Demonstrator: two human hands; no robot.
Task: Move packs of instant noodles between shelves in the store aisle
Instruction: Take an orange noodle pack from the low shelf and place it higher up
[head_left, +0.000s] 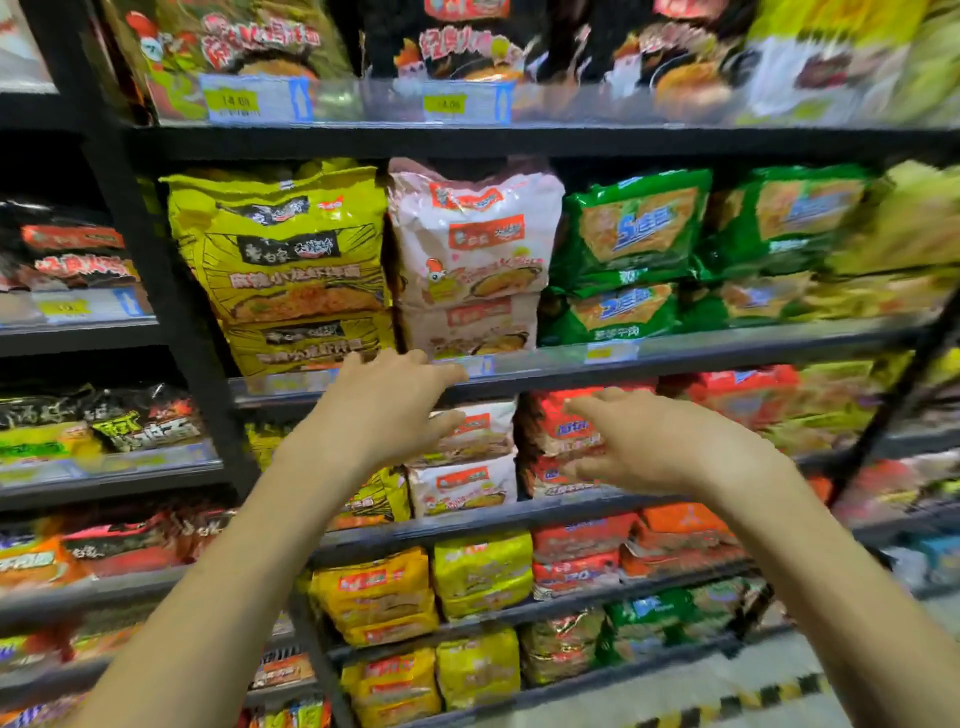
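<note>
Both my arms reach toward a dark store shelf full of instant noodle packs. My left hand (384, 405) hovers with loose, spread fingers in front of the shelf edge (675, 353), just below a stack of pink-white noodle packs (470, 244). My right hand (660, 441) is held out with relaxed fingers in front of red noodle packs (566, 415) on the shelf beneath. Neither hand holds anything. White packs (467, 483) lie between the two hands on that lower shelf.
Yellow packs (280, 249) stand left of the pink stack and green packs (634, 234) to its right. A black upright post (156, 270) divides the shelving from the bay at left. Lower shelves carry yellow, red and green packs; the floor shows a striped line (769, 696).
</note>
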